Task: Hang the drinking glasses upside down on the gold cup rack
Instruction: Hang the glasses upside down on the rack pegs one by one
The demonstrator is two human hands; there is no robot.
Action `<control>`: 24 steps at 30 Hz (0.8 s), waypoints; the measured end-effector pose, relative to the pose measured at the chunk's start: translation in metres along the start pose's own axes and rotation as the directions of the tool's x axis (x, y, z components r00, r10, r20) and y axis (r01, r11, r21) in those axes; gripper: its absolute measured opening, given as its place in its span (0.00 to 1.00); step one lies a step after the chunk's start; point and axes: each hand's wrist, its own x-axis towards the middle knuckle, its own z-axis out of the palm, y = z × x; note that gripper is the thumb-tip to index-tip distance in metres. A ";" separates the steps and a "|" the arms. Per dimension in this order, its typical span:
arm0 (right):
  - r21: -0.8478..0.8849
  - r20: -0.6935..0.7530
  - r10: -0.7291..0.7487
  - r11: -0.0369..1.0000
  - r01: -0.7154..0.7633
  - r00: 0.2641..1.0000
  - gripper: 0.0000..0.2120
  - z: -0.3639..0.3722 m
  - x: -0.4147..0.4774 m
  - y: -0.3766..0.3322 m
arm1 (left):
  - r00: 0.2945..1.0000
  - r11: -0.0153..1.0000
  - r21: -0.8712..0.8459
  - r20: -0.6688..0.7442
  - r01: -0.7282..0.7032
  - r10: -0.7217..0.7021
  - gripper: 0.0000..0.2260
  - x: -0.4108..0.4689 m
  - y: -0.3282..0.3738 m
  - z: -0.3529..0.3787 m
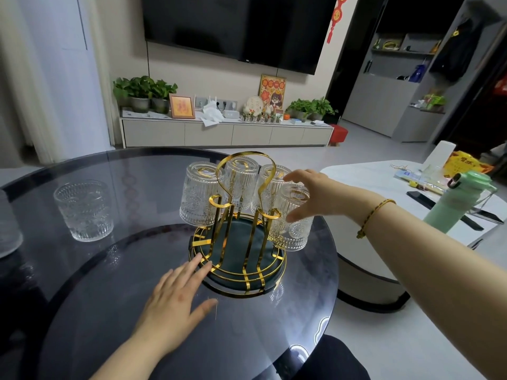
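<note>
The gold cup rack [241,212] stands on a dark green round tray [238,259] in the middle of the dark glass table. Several ribbed drinking glasses hang upside down on it, the nearest one [292,223] at the right front, another [197,196] at the left. One more glass [83,209] stands upright on the table at the left. My right hand [310,196] is spread just beside the right front glass, fingers apart, with the thumb near its side. My left hand [178,294] lies flat on the table, fingertips touching the rack's base ring.
The round glass table's edge [333,270] runs close to the rack on the right. Beyond it sits a white table [367,182] with a green bottle [461,201], a phone and packets. A glass object is cut off at the far left edge [8,229].
</note>
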 end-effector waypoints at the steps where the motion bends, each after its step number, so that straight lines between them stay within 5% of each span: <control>1: -0.002 -0.015 0.000 1.000 0.000 1.000 0.37 -0.001 -0.002 0.000 | 1.000 1.000 -0.002 -0.011 -0.002 0.002 0.33 0.000 0.000 0.001; 5: -0.044 -0.193 -0.053 0.998 0.046 0.980 0.31 -0.010 -0.015 -0.008 | 0.999 0.999 -0.033 -0.006 0.034 -0.034 0.29 -0.002 0.001 0.000; 9: 0.110 -0.499 -0.121 0.973 0.201 0.858 0.14 -0.016 -0.031 -0.032 | 0.991 0.994 -0.057 -0.083 0.098 -0.102 0.26 -0.012 -0.005 -0.012; 12: 0.218 -0.569 -0.186 0.905 0.365 0.801 0.04 -0.012 -0.041 -0.063 | 0.970 0.992 -0.064 -0.208 0.113 -0.123 0.19 -0.026 -0.019 -0.028; 18: 0.373 -0.488 -0.405 0.704 0.604 0.773 0.02 0.035 -0.028 -0.144 | 0.864 0.936 -0.030 -0.376 0.350 -0.335 0.14 -0.064 -0.074 -0.063; 24: 0.654 -0.240 -0.290 0.657 0.375 0.926 0.11 0.142 0.033 -0.199 | 0.855 0.920 0.054 -0.393 0.389 -0.339 0.09 -0.075 -0.098 -0.068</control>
